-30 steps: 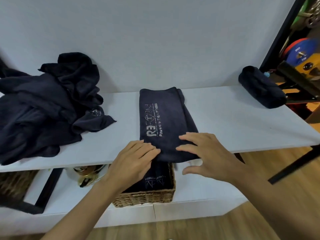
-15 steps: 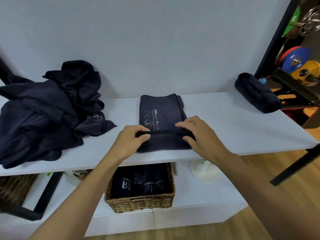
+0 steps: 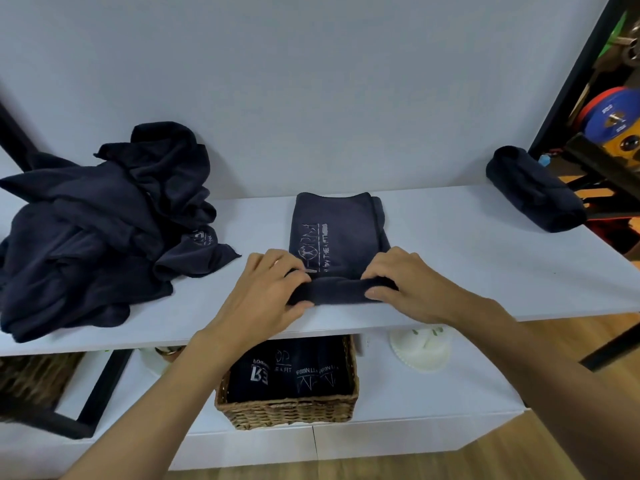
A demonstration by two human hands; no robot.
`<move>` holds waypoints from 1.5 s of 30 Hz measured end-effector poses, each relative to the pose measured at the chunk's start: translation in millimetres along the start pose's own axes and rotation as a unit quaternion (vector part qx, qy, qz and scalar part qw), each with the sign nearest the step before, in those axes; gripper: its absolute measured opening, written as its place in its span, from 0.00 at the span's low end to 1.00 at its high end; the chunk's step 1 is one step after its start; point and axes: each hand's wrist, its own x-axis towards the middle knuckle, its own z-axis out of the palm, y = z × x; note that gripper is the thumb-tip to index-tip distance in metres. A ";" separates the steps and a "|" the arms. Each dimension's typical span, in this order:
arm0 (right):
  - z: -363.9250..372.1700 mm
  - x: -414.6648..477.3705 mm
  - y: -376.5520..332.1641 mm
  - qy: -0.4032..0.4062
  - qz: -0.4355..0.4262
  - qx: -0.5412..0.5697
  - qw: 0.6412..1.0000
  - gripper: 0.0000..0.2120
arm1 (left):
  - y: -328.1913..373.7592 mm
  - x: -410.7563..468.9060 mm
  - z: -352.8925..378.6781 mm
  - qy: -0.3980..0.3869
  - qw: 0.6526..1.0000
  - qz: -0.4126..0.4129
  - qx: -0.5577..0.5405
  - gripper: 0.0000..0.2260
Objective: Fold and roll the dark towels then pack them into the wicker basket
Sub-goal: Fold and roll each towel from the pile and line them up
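Dark folded towel (image 3: pixel 337 233) flat on white surface (image 3: pixel 450 254), near end rolled. Left hand (image 3: pixel 266 292), right hand (image 3: pixel 405 285) each curled round roll's ends, gripping. Wicker basket (image 3: pixel 287 407) below on lower shelf (image 3: pixel 415 403), packed towels (image 3: pixel 291 372) inside. Loose towel heap (image 3: pixel 86 237) left; rolled towel (image 3: pixel 533 195) far right.

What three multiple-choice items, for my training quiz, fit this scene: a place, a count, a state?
1. Where does the wicker basket stand? A on the tabletop; B on the lower shelf; C on the floor.
2. How many hands grip the middle towel? A none; B one; C two.
3. That towel is: A fully rolled; B partly rolled; C crumpled.
Answers: B, it sits beneath the white table; C, left hand and right hand both clasp its rolled end; B, its far half lies flat.
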 end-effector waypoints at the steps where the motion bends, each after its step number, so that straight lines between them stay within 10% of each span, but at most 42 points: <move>1: -3.3 2.8 2.3 -0.020 0.014 0.039 0.999 0.05 | 1.1 5.0 -3.7 -0.014 0.998 -0.021 -0.050 0.15; 6: -9.9 20.0 11.1 0.015 0.113 0.121 0.986 0.06 | -15.5 38.0 -11.2 -0.107 0.908 -0.209 -0.348 0.05; 9: -3.0 19.1 11.9 0.160 0.026 -0.063 0.985 0.05 | -27.1 50.0 -7.6 -0.124 0.879 -0.225 -0.402 0.06; 15: 13.7 12.9 19.2 0.104 0.000 -0.148 0.984 0.17 | -27.1 49.0 4.6 -0.019 0.915 -0.217 -0.339 0.06; 21: -13.8 22.8 21.7 0.005 0.091 0.129 0.987 0.08 | -15.8 30.0 7.7 -0.055 0.996 -0.054 -0.033 0.25; 26: -23.6 27.8 31.7 -0.037 0.132 0.227 0.964 0.06 | -26.2 50.5 0.3 -0.107 0.938 -0.154 -0.293 0.11; 30: -15.0 33.9 26.4 0.153 0.059 -0.032 0.986 0.10 | -36.3 72.0 2.0 -0.147 0.914 -0.196 -0.324 0.09; 33: -0.8 30.9 25.2 0.135 0.021 -0.129 0.982 0.20 | -40.1 83.4 7.5 -0.148 0.908 -0.223 -0.323 0.11; 38: -6.8 45.0 33.5 0.098 0.100 -0.036 0.990 0.18 | -37.0 81.9 23.3 0.029 0.965 -0.196 -0.170 0.13; 42: -20.3 63.3 48.1 0.040 0.185 0.146 0.971 0.12 | -37.0 75.5 32.3 -0.052 0.983 -0.102 -0.143 0.26; 45: -27.2 78.9 50.7 0.042 0.202 0.167 0.964 0.10 | -45.9 94.2 24.9 -0.091 0.965 -0.125 -0.211 0.16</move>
